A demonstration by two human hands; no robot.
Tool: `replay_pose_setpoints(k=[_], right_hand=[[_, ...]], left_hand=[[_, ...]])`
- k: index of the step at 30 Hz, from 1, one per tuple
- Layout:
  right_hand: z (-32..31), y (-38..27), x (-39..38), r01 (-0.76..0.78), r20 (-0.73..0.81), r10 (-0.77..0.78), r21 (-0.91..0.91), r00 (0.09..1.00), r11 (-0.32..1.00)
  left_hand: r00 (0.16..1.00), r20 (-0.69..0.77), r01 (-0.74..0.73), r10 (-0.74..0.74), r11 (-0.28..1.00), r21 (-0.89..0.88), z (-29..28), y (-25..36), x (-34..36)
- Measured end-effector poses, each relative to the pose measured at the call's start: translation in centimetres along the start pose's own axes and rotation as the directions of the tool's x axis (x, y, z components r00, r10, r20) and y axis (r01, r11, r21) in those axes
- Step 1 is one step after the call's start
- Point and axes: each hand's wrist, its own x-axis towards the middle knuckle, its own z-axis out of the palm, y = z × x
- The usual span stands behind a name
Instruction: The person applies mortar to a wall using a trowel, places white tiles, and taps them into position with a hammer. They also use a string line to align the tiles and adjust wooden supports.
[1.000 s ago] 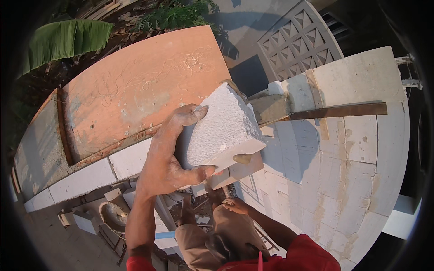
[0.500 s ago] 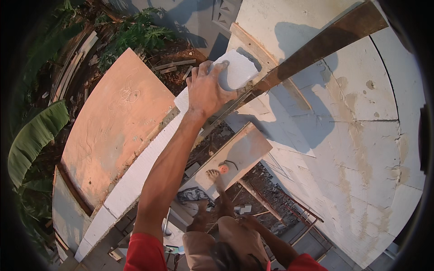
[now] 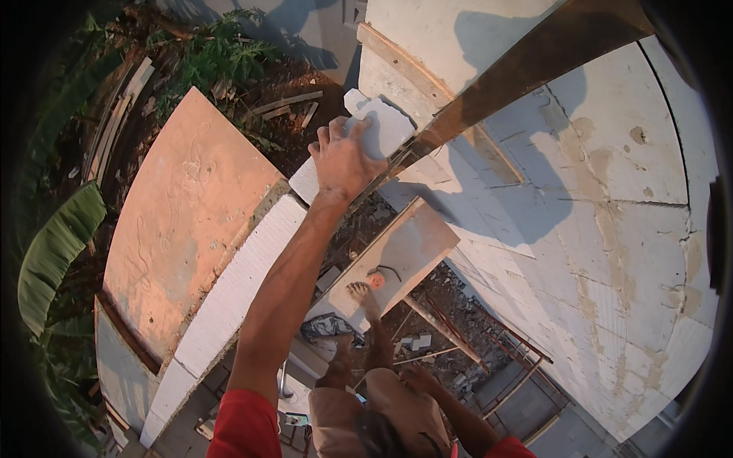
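Observation:
My left hand [image 3: 345, 162] grips a white lightweight concrete block [image 3: 385, 126] from above, its fingers bent over one side and its thumb at the other. The block lies at the far end of a row of white blocks [image 3: 237, 298] topping a wall, with a narrow dark gap between it and that row. A long brown board [image 3: 527, 72] slants from the upper right down to the block's right side. Lower down, my right hand [image 3: 417, 377] is by my right knee; its fingers are mostly hidden.
Below, my bare foot is on a wooden plank [image 3: 416, 244], beside an orange round object [image 3: 375, 280]. A large white block wall [image 3: 595, 252] rises on the right. To the left are an orange-tinted panel [image 3: 191, 221] and banana leaves [image 3: 65, 256]. Rubble and a metal frame [image 3: 527, 382] lie below.
My left hand and the block have shifted slightly left and nearer. A dark gap beside the row and a small white piece behind the block now show. My right hand stays by my knee.

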Motion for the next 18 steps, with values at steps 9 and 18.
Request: replay_pose_setpoints(k=[9,18], right_hand=[[-0.4,2.6,0.2,-0.081,-0.023,0.081,-0.041,0.996,0.996],[-0.4,2.4,-0.1,-0.13,-0.042,0.125,-0.179,0.991,0.975]], left_hand=[[0.998,0.048,0.027,-0.027,1.0,0.001,1.0,-0.1,-0.7],[0.998,0.053,-0.014,0.013,0.999,0.029,1.5,-0.9,-0.7]])
